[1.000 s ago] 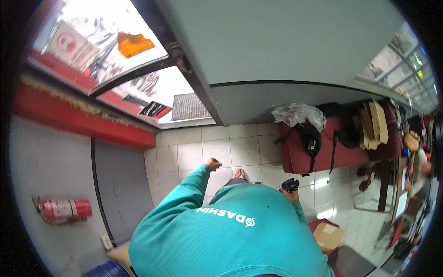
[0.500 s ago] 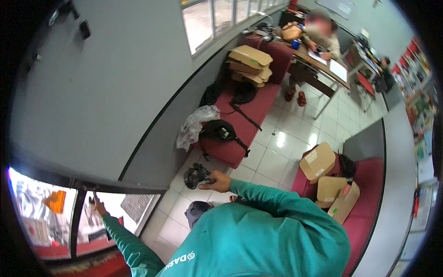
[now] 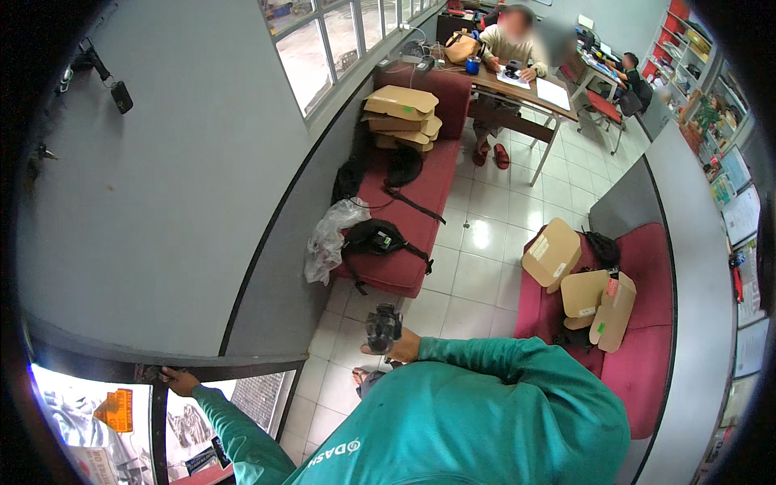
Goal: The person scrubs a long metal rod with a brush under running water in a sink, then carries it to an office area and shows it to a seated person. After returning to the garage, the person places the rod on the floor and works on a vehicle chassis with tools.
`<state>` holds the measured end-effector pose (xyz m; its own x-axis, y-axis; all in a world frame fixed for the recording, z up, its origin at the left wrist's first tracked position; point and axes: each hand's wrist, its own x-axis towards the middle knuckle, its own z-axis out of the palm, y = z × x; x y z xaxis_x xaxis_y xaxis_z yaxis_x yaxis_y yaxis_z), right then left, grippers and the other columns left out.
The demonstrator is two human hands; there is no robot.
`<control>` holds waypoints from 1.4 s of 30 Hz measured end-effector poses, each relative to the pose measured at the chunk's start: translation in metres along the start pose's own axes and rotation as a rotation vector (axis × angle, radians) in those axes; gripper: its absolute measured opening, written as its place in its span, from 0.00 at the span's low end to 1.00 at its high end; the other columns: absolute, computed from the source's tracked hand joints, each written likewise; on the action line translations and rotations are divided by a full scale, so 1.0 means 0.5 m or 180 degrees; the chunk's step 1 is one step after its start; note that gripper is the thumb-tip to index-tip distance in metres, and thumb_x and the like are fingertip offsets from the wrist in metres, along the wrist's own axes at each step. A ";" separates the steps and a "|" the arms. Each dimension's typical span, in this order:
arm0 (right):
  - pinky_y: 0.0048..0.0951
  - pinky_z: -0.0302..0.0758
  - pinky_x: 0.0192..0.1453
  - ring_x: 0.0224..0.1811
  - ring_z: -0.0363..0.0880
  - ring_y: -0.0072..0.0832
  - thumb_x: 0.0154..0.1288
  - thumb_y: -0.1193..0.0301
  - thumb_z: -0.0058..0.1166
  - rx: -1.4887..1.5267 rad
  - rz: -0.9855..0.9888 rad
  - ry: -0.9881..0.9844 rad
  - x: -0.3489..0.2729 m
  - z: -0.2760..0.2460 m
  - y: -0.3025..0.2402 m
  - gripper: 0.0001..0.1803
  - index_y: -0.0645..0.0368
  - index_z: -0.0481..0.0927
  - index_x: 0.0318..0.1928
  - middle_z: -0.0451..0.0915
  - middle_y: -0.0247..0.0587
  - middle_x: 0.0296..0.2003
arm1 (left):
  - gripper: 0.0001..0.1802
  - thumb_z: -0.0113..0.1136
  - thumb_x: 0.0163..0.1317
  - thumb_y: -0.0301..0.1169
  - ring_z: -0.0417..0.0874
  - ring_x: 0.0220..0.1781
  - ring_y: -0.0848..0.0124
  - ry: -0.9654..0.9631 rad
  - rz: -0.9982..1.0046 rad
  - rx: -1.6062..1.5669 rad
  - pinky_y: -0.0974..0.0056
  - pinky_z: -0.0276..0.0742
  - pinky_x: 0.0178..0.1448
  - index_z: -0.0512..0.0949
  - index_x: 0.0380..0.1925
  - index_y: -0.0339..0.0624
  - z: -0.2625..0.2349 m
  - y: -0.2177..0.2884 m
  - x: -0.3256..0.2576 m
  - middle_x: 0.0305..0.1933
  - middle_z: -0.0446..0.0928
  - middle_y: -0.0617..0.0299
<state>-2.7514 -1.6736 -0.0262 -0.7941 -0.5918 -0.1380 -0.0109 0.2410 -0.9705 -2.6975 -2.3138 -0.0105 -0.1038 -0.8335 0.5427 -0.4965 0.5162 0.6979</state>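
Right hand (image 3: pixel 404 346) has the black device (image 3: pixel 383 326) up above the tiled floor (image 3: pixel 477 275), fingers wrapped round it. Left hand (image 3: pixel 181 381) is on the dark frame (image 3: pixel 250 371) around the glass pane (image 3: pixel 182 422), fingers touching it; can't tell if they grip. My read: device in hand and frame contact done; release left, latch state unclear. Device looks hard, lumpy plastic; frame, flat bars. Nearby: crinkled clear bag (image 3: pixel 330 234), padded maroon sofa (image 3: pixel 436 174), flat-sided tan cardboard boxes (image 3: pixel 400 101).
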 end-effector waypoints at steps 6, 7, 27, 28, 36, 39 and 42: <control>0.37 0.70 0.43 0.37 0.74 0.26 0.66 0.62 0.68 0.0715 -0.0363 0.0110 -0.062 -0.026 -0.064 0.14 0.57 0.79 0.36 0.77 0.35 0.32 | 0.40 0.40 0.76 0.62 0.81 0.62 0.44 0.0256 0.0019 0.0121 0.48 0.79 0.63 0.68 0.70 0.40 -0.016 0.004 0.006 0.65 0.77 0.42; 0.37 0.69 0.39 0.33 0.73 0.26 0.67 0.59 0.68 0.0786 -0.0497 0.0188 -0.064 -0.026 -0.062 0.16 0.57 0.78 0.32 0.75 0.34 0.29 | 0.39 0.40 0.76 0.62 0.81 0.63 0.44 0.0246 0.0002 0.0310 0.48 0.79 0.63 0.68 0.71 0.41 -0.022 -0.002 0.019 0.65 0.76 0.42; 0.38 0.66 0.29 0.23 0.66 0.27 0.66 0.60 0.65 -0.0207 -0.0298 -0.0309 -0.109 -0.096 0.026 0.19 0.67 0.80 0.32 0.68 0.46 0.20 | 0.38 0.42 0.77 0.59 0.82 0.63 0.47 0.0105 0.1308 0.0040 0.52 0.83 0.62 0.61 0.75 0.44 0.069 -0.192 0.087 0.67 0.75 0.42; 0.36 0.63 0.26 0.23 0.63 0.21 0.65 0.65 0.66 -0.0133 -0.0418 -0.0212 -0.112 -0.096 0.013 0.17 0.67 0.78 0.31 0.63 0.39 0.18 | 0.38 0.42 0.77 0.58 0.82 0.63 0.48 0.0124 0.1289 0.0167 0.52 0.84 0.62 0.61 0.76 0.44 0.062 -0.192 0.090 0.68 0.74 0.42; 0.40 0.61 0.26 0.21 0.61 0.27 0.67 0.59 0.64 -0.0630 -0.0573 -0.0316 -0.105 -0.102 -0.003 0.21 0.66 0.77 0.28 0.65 0.44 0.17 | 0.39 0.47 0.75 0.59 0.78 0.67 0.47 -0.0151 0.0834 -0.0745 0.48 0.79 0.65 0.61 0.76 0.46 -0.004 -0.135 0.107 0.71 0.70 0.41; 0.41 0.62 0.26 0.20 0.62 0.29 0.67 0.57 0.63 -0.0789 -0.0612 -0.0080 -0.114 -0.102 0.031 0.23 0.66 0.77 0.27 0.65 0.46 0.17 | 0.41 0.49 0.74 0.60 0.78 0.67 0.47 -0.0190 0.0461 0.0053 0.48 0.78 0.65 0.61 0.76 0.45 0.014 -0.069 0.019 0.70 0.70 0.40; 0.43 0.62 0.27 0.19 0.62 0.32 0.67 0.56 0.63 -0.0773 -0.0587 -0.0069 -0.119 -0.104 0.033 0.24 0.66 0.77 0.26 0.66 0.49 0.17 | 0.42 0.50 0.73 0.61 0.78 0.66 0.47 -0.0195 0.0302 0.0113 0.48 0.78 0.65 0.61 0.75 0.44 -0.003 -0.017 0.001 0.70 0.71 0.40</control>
<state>-2.7359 -1.5941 -0.0239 -0.7521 -0.6584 0.0292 -0.3008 0.3034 -0.9041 -2.6920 -2.3184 -0.0153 -0.2037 -0.7924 0.5751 -0.5121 0.5868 0.6272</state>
